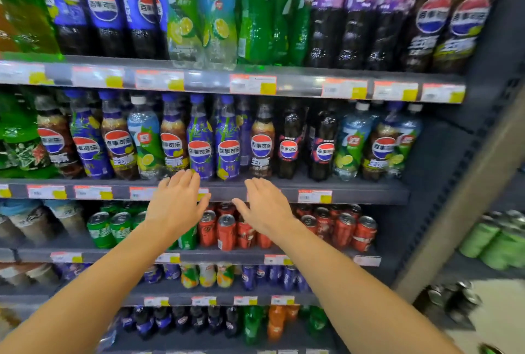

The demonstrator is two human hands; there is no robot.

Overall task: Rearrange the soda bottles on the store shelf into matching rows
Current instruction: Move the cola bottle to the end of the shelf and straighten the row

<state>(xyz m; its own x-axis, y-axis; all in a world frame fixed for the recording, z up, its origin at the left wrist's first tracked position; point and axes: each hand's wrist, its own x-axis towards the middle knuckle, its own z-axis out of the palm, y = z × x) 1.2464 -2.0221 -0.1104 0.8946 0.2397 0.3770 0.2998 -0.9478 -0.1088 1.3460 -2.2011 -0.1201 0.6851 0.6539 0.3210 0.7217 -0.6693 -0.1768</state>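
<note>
left fingers [184, 180] were straight and released, tips just below the bottles [199, 137] on the middle shelf [355, 187], holding nothing. left hand [176, 203] was raised palm-forward before the shelf edge. right fingers [255, 187] were likewise straight, loose, gripping nothing; right hand [265, 208] hung beside the left, apart from it. the bottles stood upright in a mixed front row: cola, purple-label, lime, dark ones interleaved. red cans [227, 231] sat on the shelf below, behind both hands.

The dark shelf [355, 187] carries a mixed row of soda bottles [199, 140].
</note>
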